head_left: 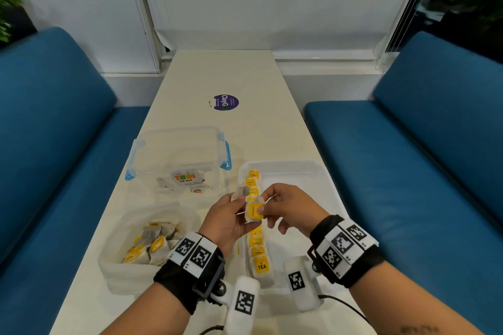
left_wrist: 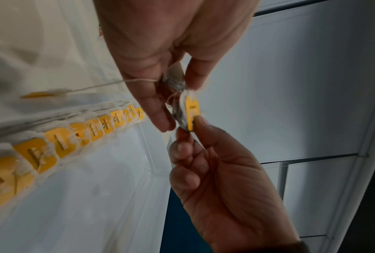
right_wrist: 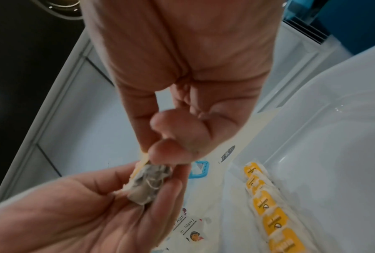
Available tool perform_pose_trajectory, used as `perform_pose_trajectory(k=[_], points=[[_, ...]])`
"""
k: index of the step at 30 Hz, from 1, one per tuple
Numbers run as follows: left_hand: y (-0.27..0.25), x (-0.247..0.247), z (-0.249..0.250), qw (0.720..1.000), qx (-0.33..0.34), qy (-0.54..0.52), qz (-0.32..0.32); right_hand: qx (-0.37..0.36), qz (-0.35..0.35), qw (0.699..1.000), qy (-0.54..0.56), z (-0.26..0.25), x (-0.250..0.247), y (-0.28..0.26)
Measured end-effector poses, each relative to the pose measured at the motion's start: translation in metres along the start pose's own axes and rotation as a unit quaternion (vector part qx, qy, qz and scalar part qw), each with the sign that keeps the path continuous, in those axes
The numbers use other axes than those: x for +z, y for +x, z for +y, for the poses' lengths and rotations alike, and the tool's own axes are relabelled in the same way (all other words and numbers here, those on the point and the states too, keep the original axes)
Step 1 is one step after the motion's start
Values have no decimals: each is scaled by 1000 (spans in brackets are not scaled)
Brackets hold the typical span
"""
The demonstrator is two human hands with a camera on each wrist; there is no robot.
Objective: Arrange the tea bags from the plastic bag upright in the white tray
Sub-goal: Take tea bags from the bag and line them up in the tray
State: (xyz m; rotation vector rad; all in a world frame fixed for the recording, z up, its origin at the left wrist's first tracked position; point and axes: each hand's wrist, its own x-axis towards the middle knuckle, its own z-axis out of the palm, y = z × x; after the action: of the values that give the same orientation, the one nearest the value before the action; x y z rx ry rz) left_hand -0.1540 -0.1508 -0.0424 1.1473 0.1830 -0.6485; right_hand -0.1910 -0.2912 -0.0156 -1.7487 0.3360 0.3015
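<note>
Both hands meet above the left edge of the white tray (head_left: 299, 198). My left hand (head_left: 239, 200) holds a grey tea bag (head_left: 242, 191), with a string and a yellow tag (left_wrist: 43, 94) trailing from the fingers. My right hand (head_left: 262, 207) pinches a yellow-tagged tea bag (head_left: 254, 211) that the left thumb also touches. In the wrist views the bags are bunched between the two hands (left_wrist: 188, 113) (right_wrist: 147, 178). A row of upright tea bags (head_left: 257, 250) (left_wrist: 74, 137) (right_wrist: 266, 205) lines the tray's left wall. The plastic bag (head_left: 147, 245) of tea bags lies at the left.
A clear box with blue clips (head_left: 179, 155) stands behind the plastic bag, with printed paper inside. A round purple sticker (head_left: 226, 102) is on the long white table (head_left: 223, 71). Blue benches (head_left: 54, 144) (head_left: 408, 158) flank the table. The rest of the tray floor (right_wrist: 333, 154) is bare.
</note>
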Motion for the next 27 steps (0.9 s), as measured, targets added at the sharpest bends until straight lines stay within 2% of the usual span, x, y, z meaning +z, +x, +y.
perform_pose_trajectory(k=[7,12,14,16,18,20,22,23,25,27], points=[[-6,3,-3,1000,9,25,6,0,32,993,109,-1,-7,0],[-8,4,-4,999,22,41,-3,-5,36,992,118,-1,2,-2],[-8,5,-3,999,31,43,-11,-29,43,997,56,1,6,-1],[-8,4,0,998,40,45,-16,-86,67,992,-66,2,8,0],[-7,3,1,996,52,65,-16,-150,102,958,-220,3,7,0],[-6,3,1,993,63,96,-13,-187,126,902,-368,0,7,-4],[-7,4,1,991,66,113,-13,-193,134,870,-435,-3,7,-5],[-7,5,1,991,63,114,-8,-194,134,867,-439,-4,7,-4],[-7,5,1,992,56,110,10,-193,128,892,-387,-5,3,1],[-5,4,2,991,57,116,27,-165,106,944,-266,-7,-1,6]])
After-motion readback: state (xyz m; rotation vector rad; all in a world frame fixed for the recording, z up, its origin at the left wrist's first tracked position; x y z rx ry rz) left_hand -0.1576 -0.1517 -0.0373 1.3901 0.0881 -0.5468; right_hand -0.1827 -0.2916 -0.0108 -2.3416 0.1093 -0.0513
